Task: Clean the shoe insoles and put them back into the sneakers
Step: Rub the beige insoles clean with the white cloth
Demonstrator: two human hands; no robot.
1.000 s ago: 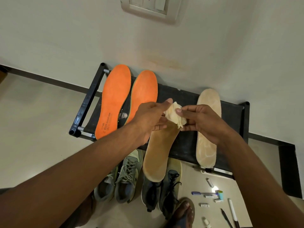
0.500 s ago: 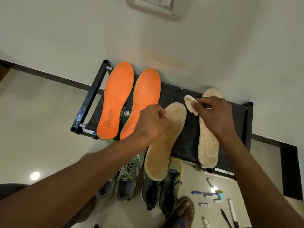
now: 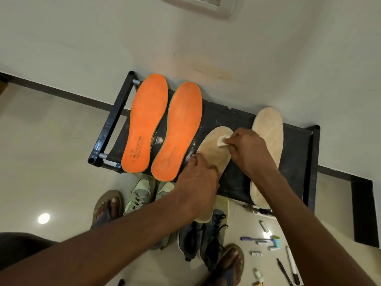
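Two orange insoles (image 3: 146, 122) (image 3: 179, 131) lie side by side on a black shoe rack (image 3: 296, 141). A tan insole (image 3: 213, 149) lies slanted on the rack, its heel overhanging the front edge. My left hand (image 3: 198, 182) presses down on its middle. My right hand (image 3: 247, 149) pinches a small white cloth (image 3: 222, 140) against the insole's toe end. A second tan insole (image 3: 268, 133) lies to the right, partly behind my right forearm. Green-grey sneakers (image 3: 142, 193) and dark sneakers (image 3: 208, 238) stand on the floor below the rack.
The rack stands against a pale wall with a dark skirting. My sandalled feet (image 3: 107, 205) (image 3: 228, 263) are on the tiled floor near the sneakers. Pens (image 3: 291, 263) and several small items lie scattered on the floor at lower right.
My right hand brought the cloth down from above the rack onto the tan insole's toe end. My left hand slid down to the insole's middle and presses it.
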